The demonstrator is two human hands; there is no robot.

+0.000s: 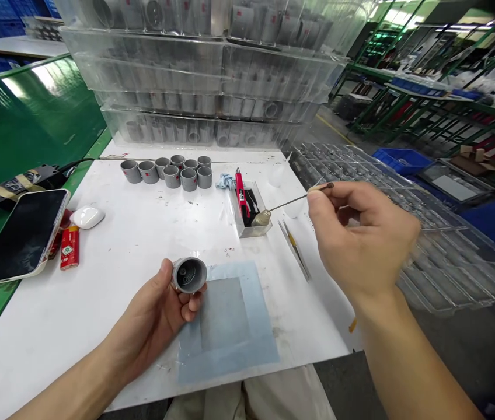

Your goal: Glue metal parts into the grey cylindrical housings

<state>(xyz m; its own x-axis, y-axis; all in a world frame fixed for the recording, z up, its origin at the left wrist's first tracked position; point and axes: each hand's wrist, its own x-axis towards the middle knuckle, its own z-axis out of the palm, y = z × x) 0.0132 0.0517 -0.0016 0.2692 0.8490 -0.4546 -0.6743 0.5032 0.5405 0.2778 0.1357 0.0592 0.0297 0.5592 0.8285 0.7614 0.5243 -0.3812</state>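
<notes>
Head view: I have the left hand (160, 315) clamped round a gray cup (190, 276) beside the blue sheet (260, 326)'s upper-left corner, white tabletop (129, 239) spreading leftward; right fingers (320, 207) pinch a thin rod (289, 203) near the table's right edge.

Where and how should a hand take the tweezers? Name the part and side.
Probably best: grip the tweezers near the middle, by the yellow stretch, with the right hand coming from above and the right, once free of the rod. They are slim and lie on the table, so a pinch across the long sides suits; the box stands to their left.
</notes>
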